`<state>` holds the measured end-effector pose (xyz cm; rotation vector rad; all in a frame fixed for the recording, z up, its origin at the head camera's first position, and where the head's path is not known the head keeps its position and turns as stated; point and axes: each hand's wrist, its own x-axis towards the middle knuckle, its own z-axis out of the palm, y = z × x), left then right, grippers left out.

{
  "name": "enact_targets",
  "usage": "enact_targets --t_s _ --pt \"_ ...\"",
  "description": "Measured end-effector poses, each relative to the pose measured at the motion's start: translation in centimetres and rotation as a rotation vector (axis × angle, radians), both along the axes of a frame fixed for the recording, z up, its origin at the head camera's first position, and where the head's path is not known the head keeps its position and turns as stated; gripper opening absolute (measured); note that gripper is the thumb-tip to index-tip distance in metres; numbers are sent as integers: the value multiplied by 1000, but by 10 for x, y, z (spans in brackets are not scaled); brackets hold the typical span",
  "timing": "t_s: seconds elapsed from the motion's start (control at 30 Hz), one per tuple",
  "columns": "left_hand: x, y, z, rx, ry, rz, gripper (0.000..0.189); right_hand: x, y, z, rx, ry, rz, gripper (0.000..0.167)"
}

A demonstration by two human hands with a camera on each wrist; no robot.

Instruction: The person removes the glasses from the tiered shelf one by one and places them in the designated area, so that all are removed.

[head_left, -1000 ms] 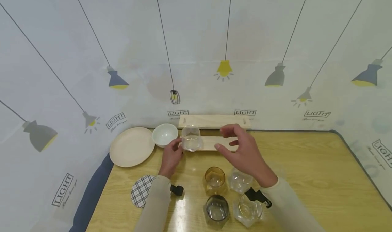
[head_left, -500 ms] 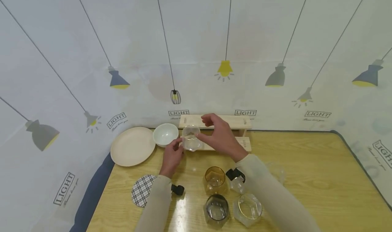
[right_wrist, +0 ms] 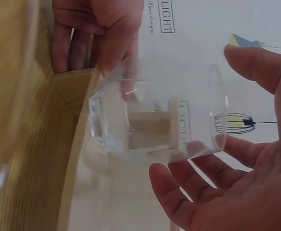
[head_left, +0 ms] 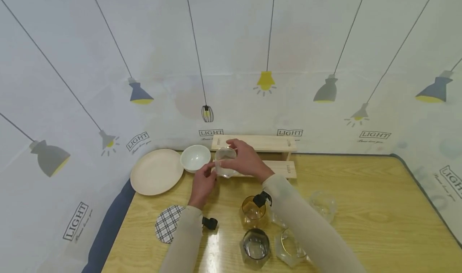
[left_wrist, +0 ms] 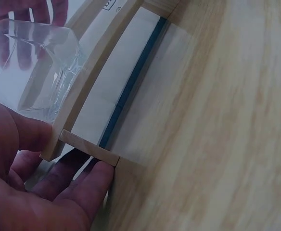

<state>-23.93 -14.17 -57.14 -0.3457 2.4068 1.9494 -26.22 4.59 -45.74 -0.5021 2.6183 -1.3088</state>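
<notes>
A clear glass cup (head_left: 224, 172) with a faceted base stands upright on the left end of the lower board of a two-step wooden rack (head_left: 279, 168). My left hand (head_left: 203, 185) holds that end of the rack. In the left wrist view its thumb lies by the board and its fingers (left_wrist: 99, 183) are against the end piece. My right hand (head_left: 249, 160) reaches around the glass cup from the right. The right wrist view shows its thumb spread away from the cup and the other fingers (right_wrist: 167, 185) beside and behind it, relaxed.
A white bowl (head_left: 195, 158) and a beige plate (head_left: 156, 172) stand left of the rack. Nearer are an amber glass (head_left: 252, 221), a grey glass (head_left: 256, 247), and several clear glasses, partly behind the right sleeve. A checked round mat (head_left: 167, 225) lies left. A printed wall backs the table.
My right hand has moved left, from over the rack's right part to around the clear glass cup. My left hand and the cup have stayed in place.
</notes>
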Motion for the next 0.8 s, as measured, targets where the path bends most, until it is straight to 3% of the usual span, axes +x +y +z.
enact_targets --t_s 0.17,0.4,0.8 --pt "-2 1 -1 -3 25 9 32 -7 -2 -12 104 35 28 82" --pt "-1 1 -2 -3 11 9 34 -6 3 -17 52 53 -3 71" --pt "-1 3 -7 5 72 11 31 15 27 12 -23 41 -33 68"
